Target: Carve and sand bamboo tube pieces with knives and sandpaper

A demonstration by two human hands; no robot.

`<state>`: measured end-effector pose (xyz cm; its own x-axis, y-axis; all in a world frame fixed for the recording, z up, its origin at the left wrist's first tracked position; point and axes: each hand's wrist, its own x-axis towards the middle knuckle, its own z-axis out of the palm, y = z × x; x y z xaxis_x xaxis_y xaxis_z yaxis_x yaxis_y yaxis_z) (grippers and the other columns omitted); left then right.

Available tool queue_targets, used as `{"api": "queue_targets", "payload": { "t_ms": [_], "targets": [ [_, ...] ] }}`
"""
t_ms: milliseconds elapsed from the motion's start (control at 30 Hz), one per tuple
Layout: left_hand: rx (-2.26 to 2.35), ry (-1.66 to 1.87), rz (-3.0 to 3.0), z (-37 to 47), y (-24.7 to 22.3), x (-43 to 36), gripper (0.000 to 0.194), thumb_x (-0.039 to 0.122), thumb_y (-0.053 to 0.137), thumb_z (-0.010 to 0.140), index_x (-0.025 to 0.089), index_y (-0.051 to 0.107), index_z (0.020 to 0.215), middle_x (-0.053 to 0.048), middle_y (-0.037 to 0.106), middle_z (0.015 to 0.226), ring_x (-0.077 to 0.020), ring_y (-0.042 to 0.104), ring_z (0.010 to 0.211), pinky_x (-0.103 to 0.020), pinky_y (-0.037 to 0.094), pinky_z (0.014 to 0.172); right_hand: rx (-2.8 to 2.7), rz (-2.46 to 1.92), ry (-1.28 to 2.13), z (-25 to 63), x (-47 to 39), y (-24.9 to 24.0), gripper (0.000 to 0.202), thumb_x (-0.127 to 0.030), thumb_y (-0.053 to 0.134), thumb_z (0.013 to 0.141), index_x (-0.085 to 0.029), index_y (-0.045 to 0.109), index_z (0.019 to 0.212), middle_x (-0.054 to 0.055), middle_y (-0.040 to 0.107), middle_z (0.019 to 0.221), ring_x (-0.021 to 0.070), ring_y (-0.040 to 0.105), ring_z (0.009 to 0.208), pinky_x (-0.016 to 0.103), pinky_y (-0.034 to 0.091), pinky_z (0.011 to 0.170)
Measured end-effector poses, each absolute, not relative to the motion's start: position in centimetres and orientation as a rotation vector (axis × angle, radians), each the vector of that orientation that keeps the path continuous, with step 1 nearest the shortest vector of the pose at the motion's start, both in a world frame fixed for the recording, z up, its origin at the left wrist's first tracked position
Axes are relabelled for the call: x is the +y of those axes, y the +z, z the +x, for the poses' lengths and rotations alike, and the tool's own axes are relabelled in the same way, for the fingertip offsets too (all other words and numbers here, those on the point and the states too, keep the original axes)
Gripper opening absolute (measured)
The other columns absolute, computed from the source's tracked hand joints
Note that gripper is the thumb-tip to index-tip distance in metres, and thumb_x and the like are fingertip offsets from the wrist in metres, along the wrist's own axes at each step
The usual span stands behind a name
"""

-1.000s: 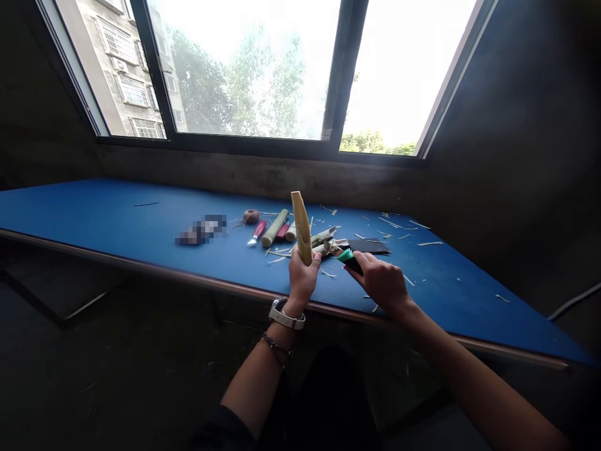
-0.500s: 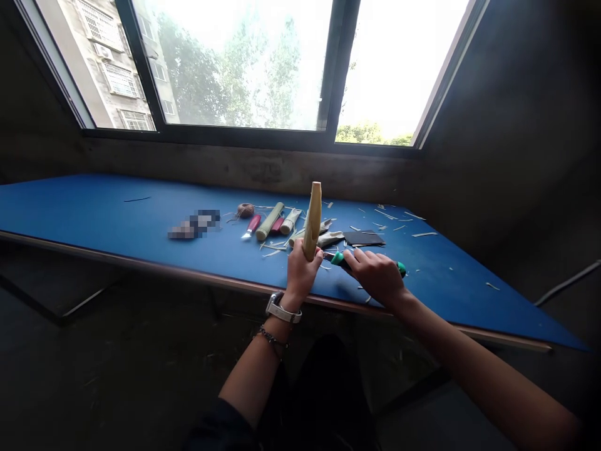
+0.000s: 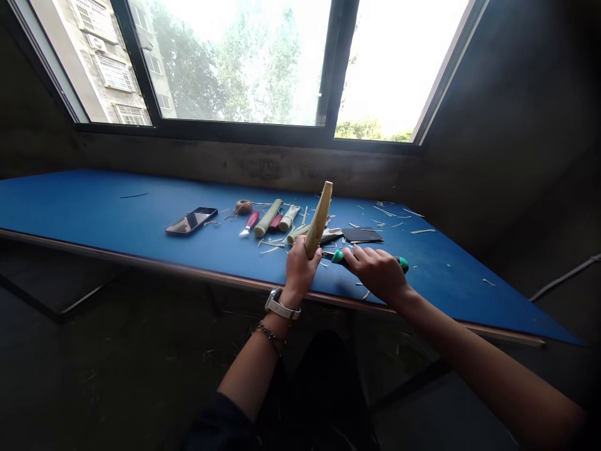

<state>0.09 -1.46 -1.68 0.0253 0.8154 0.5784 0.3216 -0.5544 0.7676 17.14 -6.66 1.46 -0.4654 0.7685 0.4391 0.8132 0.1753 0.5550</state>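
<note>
My left hand point(image 3: 301, 266) is wrapped round the lower end of a pale carved bamboo piece point(image 3: 320, 216), which stands up from the fist and leans a little right. In my right hand point(image 3: 378, 270) is a utility knife point(image 3: 338, 257) with a green and black handle, its blade pointing left at my left thumb and the base of the bamboo. Whether the blade touches the bamboo I cannot tell. Behind the hands lie cut bamboo tubes point(image 3: 268, 219), a red-handled tool point(image 3: 250, 223) with a pale tip, and a dark flat sheet point(image 3: 362, 235).
A blue table point(image 3: 107, 213) runs under a window. On it are a phone point(image 3: 191, 222) at the left, a ball of twine point(image 3: 243, 207), and many bamboo shavings point(image 3: 423, 231) scattered to the right. The table's front edge passes just below my hands.
The bamboo's top has tilted to the right. Both hands keep their grips in nearly the same place, with the knife still at the bamboo's base.
</note>
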Motion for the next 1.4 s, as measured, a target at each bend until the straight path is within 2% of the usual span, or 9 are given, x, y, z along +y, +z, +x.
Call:
{"api": "queue_targets", "payload": {
  "t_ms": [333, 600, 933, 1000, 1100, 1167, 1233, 1300, 1400],
  "targets": [
    [1.358, 1.411, 2.067, 0.2, -1.5, -1.9, 0.017, 0.022, 0.055, 0.077, 0.018, 0.05, 0.093, -0.004, 0.062, 0.083, -0.0206, 0.059, 0.076, -0.027, 0.039, 0.063, -2.281, -1.482, -1.336, 16.9, -6.8, 1.6, 0.029, -0.013, 0.034, 0.09, -0.018, 0.062, 0.093, 0.004, 0.063, 0.071, 0.0127, 0.05, 0.057, 0.029, 0.02, 0.053],
    [1.635, 1.303, 2.06, 0.4, -1.3, -1.9, 0.026, 0.023, 0.059, 0.076, 0.02, 0.05, 0.1, -0.006, 0.064, 0.094, -0.0222, 0.061, 0.089, -0.03, 0.041, 0.072, -2.22, -1.39, -1.393, 15.7, -6.9, 1.2, 0.025, -0.01, 0.039, 0.087, -0.017, 0.063, 0.087, 0.002, 0.06, 0.065, 0.0121, 0.048, 0.053, 0.028, 0.018, 0.053],
    [1.671, 1.301, 2.135, 0.5, -1.3, -2.0, 0.028, 0.02, 0.058, 0.076, 0.018, 0.05, 0.102, -0.008, 0.062, 0.097, -0.0236, 0.059, 0.093, -0.033, 0.041, 0.078, -2.253, -1.454, -1.273, 15.6, -7.0, 0.5, 0.028, -0.01, 0.036, 0.088, -0.017, 0.063, 0.088, 0.003, 0.061, 0.066, 0.0133, 0.05, 0.056, 0.029, 0.019, 0.053],
    [1.588, 1.358, 2.099, 0.4, -1.3, -1.9, 0.025, 0.019, 0.058, 0.075, 0.018, 0.05, 0.098, -0.007, 0.061, 0.095, -0.0226, 0.059, 0.089, -0.033, 0.041, 0.076, -2.256, -1.507, -1.168, 15.7, -7.1, 0.4, 0.027, -0.015, 0.036, 0.09, -0.018, 0.063, 0.091, 0.004, 0.061, 0.068, 0.0143, 0.051, 0.057, 0.029, 0.019, 0.053],
    [1.459, 1.512, 1.957, 0.2, -1.3, -1.7, 0.013, 0.021, 0.055, 0.077, 0.018, 0.049, 0.089, -0.004, 0.059, 0.086, -0.0188, 0.057, 0.08, -0.029, 0.042, 0.07, -2.157, -1.634, -0.849, 16.9, -6.8, 0.4, 0.028, -0.035, 0.043, 0.089, -0.017, 0.062, 0.099, 0.008, 0.063, 0.076, 0.0172, 0.053, 0.061, 0.029, 0.019, 0.053],
    [1.409, 1.59, 1.833, 0.0, -1.4, -1.5, 0.011, 0.025, 0.053, 0.079, 0.018, 0.047, 0.086, -0.003, 0.057, 0.08, -0.0166, 0.055, 0.073, -0.027, 0.042, 0.065, -1.928, -1.669, -0.453, 18.3, -6.3, 0.6, 0.034, -0.044, 0.05, 0.083, -0.017, 0.06, 0.101, 0.009, 0.062, 0.081, 0.0176, 0.052, 0.062, 0.028, 0.021, 0.052],
    [1.378, 1.6, 1.77, -0.1, -1.5, -1.4, 0.015, 0.028, 0.053, 0.079, 0.018, 0.046, 0.087, -0.002, 0.055, 0.078, -0.0161, 0.054, 0.071, -0.027, 0.042, 0.063, -1.62, -1.569, 0.056, 19.8, -5.4, 1.0, 0.035, -0.047, 0.056, 0.077, -0.017, 0.06, 0.093, 0.006, 0.058, 0.077, 0.0151, 0.049, 0.059, 0.026, 0.025, 0.051],
    [1.373, 1.57, 1.792, 0.0, -1.5, -1.4, 0.02, 0.029, 0.054, 0.079, 0.017, 0.045, 0.092, -0.003, 0.055, 0.083, -0.0176, 0.055, 0.076, -0.029, 0.044, 0.066, -1.397, -1.409, 0.423, 21.1, -4.3, 1.4, 0.037, -0.051, 0.058, 0.074, -0.017, 0.057, 0.087, 0.001, 0.051, 0.065, 0.0117, 0.044, 0.052, 0.025, 0.03, 0.049],
    [1.397, 1.507, 1.901, 0.1, -1.6, -1.3, 0.03, 0.026, 0.052, 0.079, 0.015, 0.042, 0.106, -0.009, 0.053, 0.1, -0.0216, 0.054, 0.091, -0.034, 0.046, 0.076, -1.299, -1.271, 0.579, 22.0, -3.0, 1.6, 0.043, -0.056, 0.054, 0.073, -0.02, 0.049, 0.095, -0.005, 0.041, 0.06, 0.0087, 0.04, 0.047, 0.025, 0.037, 0.048]
  ]
}}
